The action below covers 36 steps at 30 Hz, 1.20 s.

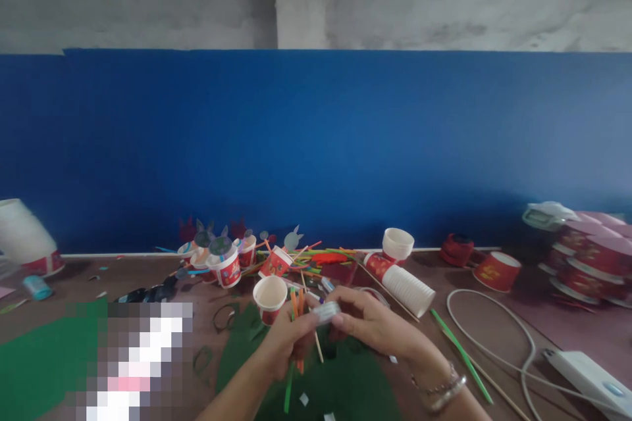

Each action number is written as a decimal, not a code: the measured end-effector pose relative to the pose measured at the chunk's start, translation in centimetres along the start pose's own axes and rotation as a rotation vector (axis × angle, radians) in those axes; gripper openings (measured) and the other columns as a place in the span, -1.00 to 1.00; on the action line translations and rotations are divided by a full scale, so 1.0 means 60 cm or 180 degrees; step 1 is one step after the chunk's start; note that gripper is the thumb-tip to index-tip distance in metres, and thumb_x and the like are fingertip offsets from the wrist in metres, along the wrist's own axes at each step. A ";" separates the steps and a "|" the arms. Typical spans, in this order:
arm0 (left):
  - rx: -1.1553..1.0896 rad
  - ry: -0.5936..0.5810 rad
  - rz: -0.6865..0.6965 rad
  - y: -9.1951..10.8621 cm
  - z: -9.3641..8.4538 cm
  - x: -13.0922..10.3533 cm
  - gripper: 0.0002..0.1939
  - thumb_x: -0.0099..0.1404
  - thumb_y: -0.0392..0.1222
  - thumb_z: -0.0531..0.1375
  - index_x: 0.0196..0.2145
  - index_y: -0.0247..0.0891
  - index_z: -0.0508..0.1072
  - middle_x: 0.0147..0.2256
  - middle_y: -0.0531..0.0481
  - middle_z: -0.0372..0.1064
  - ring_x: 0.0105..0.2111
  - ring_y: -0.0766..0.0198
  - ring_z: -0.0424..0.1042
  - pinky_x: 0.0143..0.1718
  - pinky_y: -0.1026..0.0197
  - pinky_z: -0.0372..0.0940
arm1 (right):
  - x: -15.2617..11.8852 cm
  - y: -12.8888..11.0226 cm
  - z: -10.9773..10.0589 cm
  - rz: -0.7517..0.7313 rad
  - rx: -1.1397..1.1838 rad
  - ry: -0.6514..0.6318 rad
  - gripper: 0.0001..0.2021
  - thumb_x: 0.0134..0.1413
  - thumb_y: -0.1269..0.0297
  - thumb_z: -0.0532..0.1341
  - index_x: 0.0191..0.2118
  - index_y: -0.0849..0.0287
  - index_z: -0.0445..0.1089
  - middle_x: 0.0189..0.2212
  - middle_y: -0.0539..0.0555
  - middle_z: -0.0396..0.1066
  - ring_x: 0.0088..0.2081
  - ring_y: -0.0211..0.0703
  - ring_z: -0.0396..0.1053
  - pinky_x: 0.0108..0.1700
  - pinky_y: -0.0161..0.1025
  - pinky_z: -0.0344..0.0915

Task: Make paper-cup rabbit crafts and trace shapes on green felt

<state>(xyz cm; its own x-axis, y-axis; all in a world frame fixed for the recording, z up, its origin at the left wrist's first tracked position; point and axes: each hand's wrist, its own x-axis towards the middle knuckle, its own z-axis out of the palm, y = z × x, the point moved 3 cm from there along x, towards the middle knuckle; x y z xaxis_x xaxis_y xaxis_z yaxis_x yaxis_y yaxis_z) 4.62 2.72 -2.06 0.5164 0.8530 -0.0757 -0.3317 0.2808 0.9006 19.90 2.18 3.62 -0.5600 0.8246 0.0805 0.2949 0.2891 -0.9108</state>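
From the head view, we see our left hand (290, 335) curled nearly closed around orange strips (299, 306) and a green strip (288, 389), its thumb meeting a small whitish item (326, 312). Our right hand (364, 321) pinches that item's other end, above the green sheet (355, 385) on the counter (494, 325). We judge it light and perhaps slick, best held by its ends; the strips seem light and bendable, best gripped together mid-length.
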 end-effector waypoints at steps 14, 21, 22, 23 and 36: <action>0.1462 0.0447 0.0461 0.057 0.012 -0.020 -0.90 0.00 -0.27 0.22 -0.45 -0.26 0.38 -0.66 0.22 0.06 -0.66 0.48 -0.01 -0.61 0.36 -0.08 | -0.005 -0.027 0.000 -0.0103 -0.0497 0.0601 -0.75 -0.15 0.40 0.30 -0.23 0.15 0.45 -0.33 0.02 0.46 -0.34 -0.20 0.38 -0.27 -0.29 0.33; 0.1480 0.0522 0.0490 0.058 0.011 -0.020 -0.92 0.01 -0.25 0.24 -0.48 -0.27 0.40 -0.69 0.22 0.02 -0.65 0.46 -0.02 -0.60 0.34 -0.09 | -0.006 -0.034 0.002 -0.0251 -0.0745 0.0707 -0.76 -0.14 0.35 0.32 -0.24 0.14 0.47 -0.33 0.04 0.44 -0.33 -0.19 0.37 -0.29 -0.30 0.32; 0.1481 0.0558 0.0485 0.059 0.012 -0.021 -0.92 0.00 -0.24 0.24 -0.49 -0.26 0.40 -0.70 0.22 0.02 -0.65 0.45 -0.01 -0.60 0.34 -0.08 | -0.006 -0.035 0.003 -0.0281 -0.0768 0.0727 -0.77 -0.13 0.33 0.32 -0.24 0.14 0.47 -0.34 0.04 0.44 -0.34 -0.19 0.37 -0.30 -0.30 0.31; 0.1475 0.0598 0.0482 0.060 0.012 -0.022 -0.92 0.00 -0.23 0.24 -0.51 -0.26 0.40 -0.70 0.22 0.03 -0.65 0.44 0.01 -0.60 0.34 -0.08 | -0.005 -0.035 0.004 -0.0309 -0.0796 0.0742 -0.78 -0.12 0.32 0.31 -0.24 0.14 0.47 -0.35 0.04 0.43 -0.34 -0.20 0.36 -0.32 -0.31 0.30; 0.1210 0.0714 0.0288 0.050 0.004 -0.015 -0.97 -0.06 -0.28 0.14 -0.56 -0.25 0.36 -0.78 0.25 -0.04 -0.76 0.50 -0.10 -0.68 0.36 -0.17 | 0.003 -0.029 0.012 -0.0377 -0.0964 0.0852 -0.81 -0.13 0.26 0.34 -0.31 0.15 0.50 -0.40 0.04 0.42 -0.40 -0.21 0.32 -0.39 -0.33 0.21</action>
<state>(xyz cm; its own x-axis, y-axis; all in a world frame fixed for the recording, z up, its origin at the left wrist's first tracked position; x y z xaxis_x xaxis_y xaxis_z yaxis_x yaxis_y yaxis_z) 3.37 2.70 0.80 0.3010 0.9527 -0.0426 -0.0325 0.0549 0.9980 18.72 1.47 4.91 -0.3944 0.8628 0.3162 0.4772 0.4864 -0.7320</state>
